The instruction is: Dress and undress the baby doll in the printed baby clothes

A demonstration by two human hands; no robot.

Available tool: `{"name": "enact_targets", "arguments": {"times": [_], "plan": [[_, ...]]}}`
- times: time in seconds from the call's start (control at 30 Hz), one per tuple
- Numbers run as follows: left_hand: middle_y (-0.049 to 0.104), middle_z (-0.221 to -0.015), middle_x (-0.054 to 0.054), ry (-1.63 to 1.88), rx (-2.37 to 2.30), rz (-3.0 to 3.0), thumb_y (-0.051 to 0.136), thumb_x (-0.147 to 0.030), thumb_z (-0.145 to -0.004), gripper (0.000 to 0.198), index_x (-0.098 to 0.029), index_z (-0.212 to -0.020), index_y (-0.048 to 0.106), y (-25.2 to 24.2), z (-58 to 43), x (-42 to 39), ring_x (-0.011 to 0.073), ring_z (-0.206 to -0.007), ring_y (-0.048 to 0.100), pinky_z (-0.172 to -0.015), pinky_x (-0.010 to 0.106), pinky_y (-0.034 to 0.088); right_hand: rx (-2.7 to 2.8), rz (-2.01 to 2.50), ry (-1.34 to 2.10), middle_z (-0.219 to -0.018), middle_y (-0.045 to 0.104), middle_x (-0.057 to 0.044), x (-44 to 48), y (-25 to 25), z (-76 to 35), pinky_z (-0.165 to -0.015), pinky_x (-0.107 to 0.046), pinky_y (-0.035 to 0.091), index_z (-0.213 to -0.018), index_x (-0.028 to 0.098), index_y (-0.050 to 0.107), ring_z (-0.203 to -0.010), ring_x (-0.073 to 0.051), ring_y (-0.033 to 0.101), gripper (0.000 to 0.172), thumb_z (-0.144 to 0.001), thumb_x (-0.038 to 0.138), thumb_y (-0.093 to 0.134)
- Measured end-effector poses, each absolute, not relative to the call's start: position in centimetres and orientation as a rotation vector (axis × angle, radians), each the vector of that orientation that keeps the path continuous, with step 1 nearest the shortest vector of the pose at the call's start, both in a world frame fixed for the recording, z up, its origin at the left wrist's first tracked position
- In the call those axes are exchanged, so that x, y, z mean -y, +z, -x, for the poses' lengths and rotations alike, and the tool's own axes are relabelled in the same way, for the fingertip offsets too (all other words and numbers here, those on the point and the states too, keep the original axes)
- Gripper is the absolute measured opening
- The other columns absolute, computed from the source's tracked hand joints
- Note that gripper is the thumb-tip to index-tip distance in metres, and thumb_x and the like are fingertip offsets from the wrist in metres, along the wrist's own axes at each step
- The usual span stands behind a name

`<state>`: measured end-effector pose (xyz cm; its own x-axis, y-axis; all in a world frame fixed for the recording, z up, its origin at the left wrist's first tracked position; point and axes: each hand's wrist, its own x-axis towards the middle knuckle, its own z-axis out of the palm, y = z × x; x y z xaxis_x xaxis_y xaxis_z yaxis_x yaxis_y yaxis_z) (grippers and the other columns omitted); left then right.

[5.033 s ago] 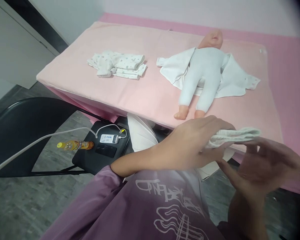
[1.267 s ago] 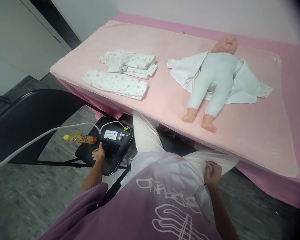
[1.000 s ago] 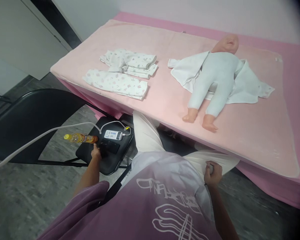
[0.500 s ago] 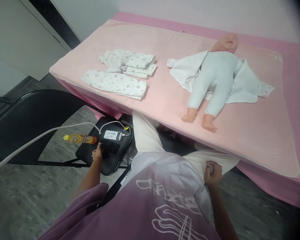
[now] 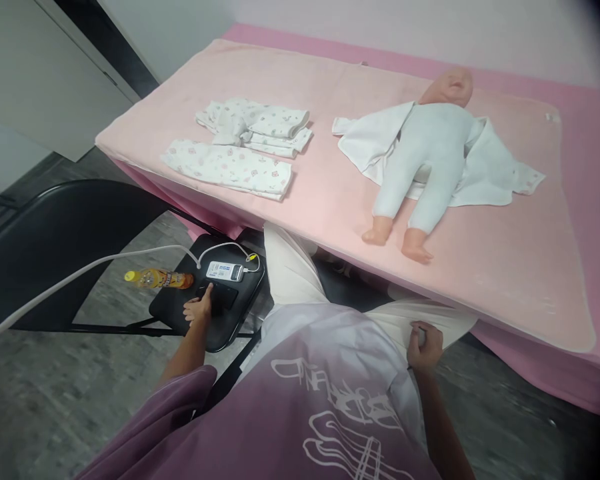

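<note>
Seen from the head camera: seemingly touching a flat, glossy black slab (image 5: 226, 293) (probably a phone) on a black padded chair seat (image 5: 221, 331), near a yellow-capped clear plastic bottle (image 5: 165, 279), with the left hand (image 5: 199, 309), thumb outstretched, fingers bent; impossible to tell whether gripping. Likely light, stiff, slippery, fragile, best taken by the long edges. Resting the right hand (image 5: 426, 345), curled, contents unclear, on smooth cream trousers (image 5: 454, 321)
</note>
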<state>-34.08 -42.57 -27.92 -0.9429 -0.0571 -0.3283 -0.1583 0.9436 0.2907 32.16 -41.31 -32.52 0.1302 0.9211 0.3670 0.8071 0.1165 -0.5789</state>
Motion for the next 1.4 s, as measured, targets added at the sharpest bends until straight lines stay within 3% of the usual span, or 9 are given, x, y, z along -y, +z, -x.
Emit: {"name": "enact_targets", "arguments": {"times": [0.27, 0.47, 0.57, 0.7, 0.83, 0.9, 1.07, 1.23, 1.4], "plan": [[0.055, -0.095, 0.011, 0.391, -2.814, 0.171, 0.05, -0.061, -0.095, 0.043, -0.025, -0.081, 0.031, -27.2, 35.5, 42.2, 0.0395, -0.117, 0.057, -0.083, 0.045, 0.049, 1.684, 1.73, 0.216, -0.102, 0.072, -0.012, 41.4, -32.3, -32.0, -0.098, -0.047, 0.048, -0.103, 0.019, 0.067, -0.102, -0.031, 0.064, 0.025, -0.105, 0.037, 0.05], [0.058, -0.121, 0.02, 0.431, -2.89, -0.053, 0.058, -0.043, -0.089, 0.026, -0.022, -0.09, 0.042, -25.8, 32.4, 44.6, 0.0479, -0.139, 0.044, -0.095, 0.058, 0.047, 1.707, 1.697, 0.183, -0.102, 0.073, -0.012, 41.1, -32.0, -32.0, -0.094, -0.05, 0.051, -0.104, 0.019, 0.068, -0.1, -0.032, 0.066, 0.021, -0.104, 0.033, 0.052], [0.064, -0.118, 0.011, 0.548, -2.743, -0.528, 0.057, -0.044, -0.092, 0.022, -0.023, -0.097, 0.052, -24.4, 29.5, 45.0, 0.0398, -0.129, 0.055, -0.098, 0.053, 0.049, 1.776, 1.625, 0.17, -0.099, 0.073, -0.011, 41.0, -30.4, -31.1, -0.089, -0.049, 0.054, -0.105, 0.02, 0.068, -0.096, -0.031, 0.067, 0.014, -0.102, 0.028, 0.056], [0.072, -0.102, 0.006, 0.524, -1.844, -1.51, 0.05, -0.049, -0.102, 0.028, -0.025, -0.101, 0.065, -19.1, 23.9, 42.3, 0.0274, -0.096, 0.066, -0.089, 0.041, 0.054, 1.991, 1.22, 0.218, -0.09, 0.072, -0.006, 40.5, -24.7, -28.0, -0.074, -0.039, 0.057, -0.108, 0.022, 0.067, -0.081, -0.024, 0.069, 0.019, -0.094, 0.009, 0.063], [0.075, -0.104, 0.007, 0.489, -1.012, -2.203, 0.052, -0.03, -0.107, 0.019, -0.025, -0.11, 0.07, -10.2, 15.7, 35.6, 0.0223, -0.097, 0.067, -0.094, 0.039, 0.05, 2.075, 0.787, 0.105, -0.082, 0.072, -0.003, 37.5, -15.1, -25.2, -0.064, -0.034, 0.056, -0.109, 0.021, 0.069, -0.071, -0.02, 0.068, 0.03, -0.087, 0.001, 0.064], [0.076, -0.107, 0.008, 0.706, -0.806, -2.408, 0.059, -0.025, -0.104, 0.016, -0.024, -0.115, 0.069, -6.2, 11.3, 30.6, 0.0226, -0.101, 0.068, -0.094, 0.039, 0.051, 2.137, 0.732, 0.072, -0.085, 0.073, -0.004, 34.2, -9.5, -24.3, -0.071, -0.037, 0.058, -0.111, 0.024, 0.07, -0.079, -0.023, 0.071, 0.029, -0.089, 0.005, 0.065], [0.068, -0.131, 0.013, 1.261, -1.153, -2.501, 0.053, -0.032, -0.106, 0.03, -0.023, -0.133, 0.061, -1.3, 2.7, 11.5, 0.0279, -0.126, 0.061, -0.111, 0.047, 0.047, 2.214, 1.098, 0.253, -0.109, 0.074, -0.008, 20.6, 1.2, -22.5, -0.09, -0.041, 0.057, -0.121, 0.026, 0.067, -0.103, -0.026, 0.07, 0.018, -0.106, 0.027, 0.057], [0.064, -0.136, 0.019, 1.093, -1.558, -2.434, 0.057, -0.032, -0.099, 0.044, -0.014, -0.14, 0.055, -3.6, -0.1, -5.1, 0.0347, -0.13, 0.057, -0.11, 0.051, 0.046, 2.334, 1.348, 0.187, -0.135, 0.065, -0.014, 4.1, 1.8, -20.1, -0.105, -0.046, 0.051, -0.137, 0.019, 0.062, -0.125, -0.031, 0.062, 0.037, -0.106, 0.038, 0.057], [0.061, -0.146, 0.02, 1.03, -1.584, -2.444, 0.048, -0.027, -0.1, 0.051, -0.014, -0.15, 0.05, -8.4, 0.8, -8.1, 0.0342, -0.136, 0.055, -0.118, 0.052, 0.04, 2.428, 1.486, 0.102, -0.138, 0.065, -0.017, -4.3, -0.2, -16.7, -0.116, -0.041, 0.042, -0.133, 0.012, 0.062, -0.132, -0.03, 0.055, 0.035, -0.105, 0.032, 0.055]]}}
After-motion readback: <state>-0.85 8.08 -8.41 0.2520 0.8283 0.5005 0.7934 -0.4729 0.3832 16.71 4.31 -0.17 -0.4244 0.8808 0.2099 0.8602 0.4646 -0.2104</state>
